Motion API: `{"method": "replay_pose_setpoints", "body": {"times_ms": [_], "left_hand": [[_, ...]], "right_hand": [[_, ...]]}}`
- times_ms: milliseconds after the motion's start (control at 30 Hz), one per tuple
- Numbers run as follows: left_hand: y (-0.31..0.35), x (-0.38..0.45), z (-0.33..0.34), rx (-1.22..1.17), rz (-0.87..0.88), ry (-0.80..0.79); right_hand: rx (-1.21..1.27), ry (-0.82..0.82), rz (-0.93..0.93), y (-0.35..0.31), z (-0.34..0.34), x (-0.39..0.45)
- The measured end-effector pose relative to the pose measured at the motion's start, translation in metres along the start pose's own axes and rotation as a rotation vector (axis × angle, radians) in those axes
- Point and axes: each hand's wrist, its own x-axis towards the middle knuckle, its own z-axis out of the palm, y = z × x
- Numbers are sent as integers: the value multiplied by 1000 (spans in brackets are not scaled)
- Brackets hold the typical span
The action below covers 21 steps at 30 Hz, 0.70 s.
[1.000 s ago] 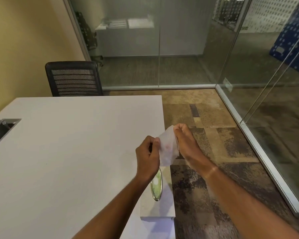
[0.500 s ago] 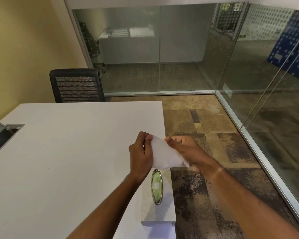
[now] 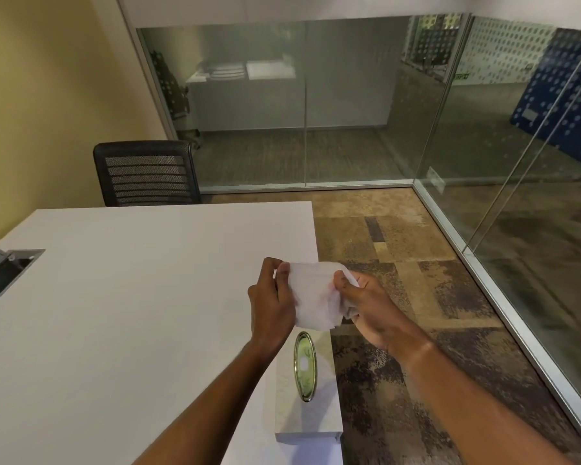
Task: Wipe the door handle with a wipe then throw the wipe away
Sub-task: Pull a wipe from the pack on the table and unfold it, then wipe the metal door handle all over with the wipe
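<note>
A thin white wipe [image 3: 314, 298] is stretched between both hands above the table's right edge. My left hand [image 3: 271, 302] pinches its left side with thumb and fingers. My right hand [image 3: 366, 305] grips its right side, with part of the wipe bunched in the palm. Just below the hands a white wipe box [image 3: 307, 397] with a gold-rimmed oval opening lies on the table edge. A slanted metal bar [image 3: 524, 169] on the glass panel at the right may be the door handle; I cannot tell for sure.
The white table [image 3: 131, 313] fills the left, with a cable hatch [image 3: 7, 273] at its left edge. A black mesh chair [image 3: 146, 172] stands behind it. Glass walls [image 3: 316, 105] enclose the room at the back and right. Patterned carpet [image 3: 416, 263] lies to the right.
The hands have spread the wipe wider between them, from a narrow upright fold to a broader sheet. The view has tilted up, showing more of the glass wall.
</note>
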Motion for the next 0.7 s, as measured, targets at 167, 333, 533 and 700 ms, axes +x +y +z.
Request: {"method": "replay_pose_setpoints", "body": {"times_ms": [167, 333, 533, 700], "left_hand": [[-3, 2, -5, 54, 26, -10], [0, -4, 0, 81, 43, -65], [13, -13, 8, 51, 61, -155], [28, -23, 25, 158, 191, -242]], "right_hand": [[-287, 135, -60, 6, -2, -1], [-328, 108, -80, 4, -10, -13], [-152, 154, 117, 1, -18, -34], [-25, 228, 191, -1, -33, -60]]}}
